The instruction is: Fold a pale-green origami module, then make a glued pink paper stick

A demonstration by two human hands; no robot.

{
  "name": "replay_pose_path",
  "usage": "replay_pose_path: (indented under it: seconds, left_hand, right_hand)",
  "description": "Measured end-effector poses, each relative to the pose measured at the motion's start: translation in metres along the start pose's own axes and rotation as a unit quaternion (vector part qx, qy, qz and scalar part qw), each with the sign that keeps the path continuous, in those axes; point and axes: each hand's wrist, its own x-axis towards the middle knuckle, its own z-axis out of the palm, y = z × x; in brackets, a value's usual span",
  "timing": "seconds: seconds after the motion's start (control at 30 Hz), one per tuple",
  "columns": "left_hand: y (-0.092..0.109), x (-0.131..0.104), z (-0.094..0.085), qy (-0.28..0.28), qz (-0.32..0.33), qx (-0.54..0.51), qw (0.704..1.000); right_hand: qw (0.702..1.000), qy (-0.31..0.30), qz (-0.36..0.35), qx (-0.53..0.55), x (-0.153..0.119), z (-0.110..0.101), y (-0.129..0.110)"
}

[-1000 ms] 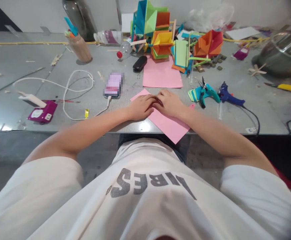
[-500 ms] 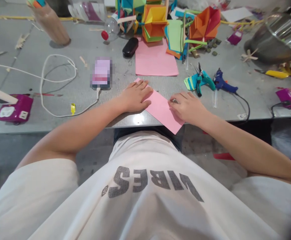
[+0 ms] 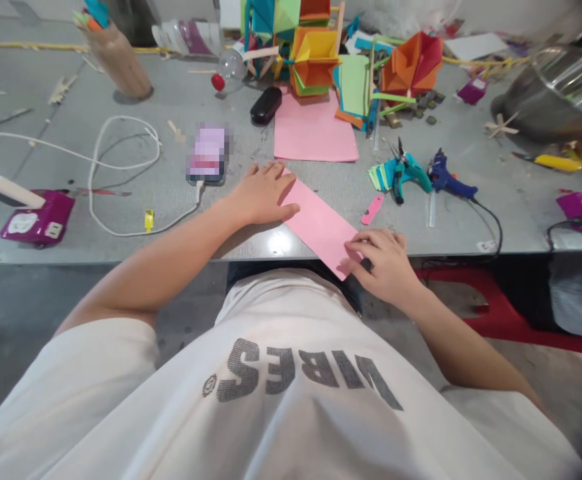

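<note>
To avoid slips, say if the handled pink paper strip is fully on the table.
Partly off: the pink paper strip overhangs the grey table near the right hand.

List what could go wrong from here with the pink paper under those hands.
The near corner of the pink paper juts past the edge of the table, so it could bend at the right hand. If the left hand slips off the far end, the sheet might skew. The small pink tool lies close by and could get knocked.
</note>
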Motion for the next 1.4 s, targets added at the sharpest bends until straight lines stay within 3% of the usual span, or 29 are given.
replay_pose_path:
  seconds: [0.1,0.2,0.33,0.43,0.53,0.63,0.77,0.87,1.1,1.4]
  left_hand:
    - [-0.008,-0.001,-0.003,0.016,0.007,0.015,1.000]
    - [-0.016,0.002,-0.005,0.012,0.032,0.007,0.999]
    - [-0.025,0.006,-0.008,0.000,0.075,-0.029,0.997]
    - [-0.028,0.005,-0.007,0.007,0.065,-0.056,0.996]
    - [-0.030,0.002,-0.004,-0.002,0.079,-0.077,0.994]
    - [-0.029,0.000,-0.003,-0.027,0.133,-0.098,0.986]
    - [-0.025,-0.002,0.000,-0.037,0.158,-0.085,0.983]
    - [-0.022,-0.002,0.004,-0.056,0.166,-0.047,0.983]
    - [-0.022,0.004,0.010,-0.059,0.161,-0.033,0.985]
    - [-0.024,0.004,0.009,-0.053,0.163,-0.049,0.984]
  right_hand:
    - [0.997,-0.029,-0.042,0.054,0.016,-0.009,0.012]
    - [1.000,0.011,-0.021,0.013,0.040,-0.020,0.047]
    - [0.999,-0.045,0.002,-0.023,0.063,-0.023,0.098]
    - [0.995,-0.086,0.037,0.024,0.072,-0.023,0.113]
    - [0.988,-0.113,0.057,0.087,0.076,-0.023,0.100]
    - [0.989,-0.085,0.040,0.115,0.081,-0.020,0.064]
    - [0.985,-0.073,-0.033,0.151,0.095,-0.002,0.012]
    - [0.981,-0.109,-0.061,0.149,0.109,0.014,-0.006]
    - [0.992,-0.101,-0.030,0.065,0.154,0.025,0.007]
    - [0.998,-0.033,0.056,0.001,0.219,0.041,0.037]
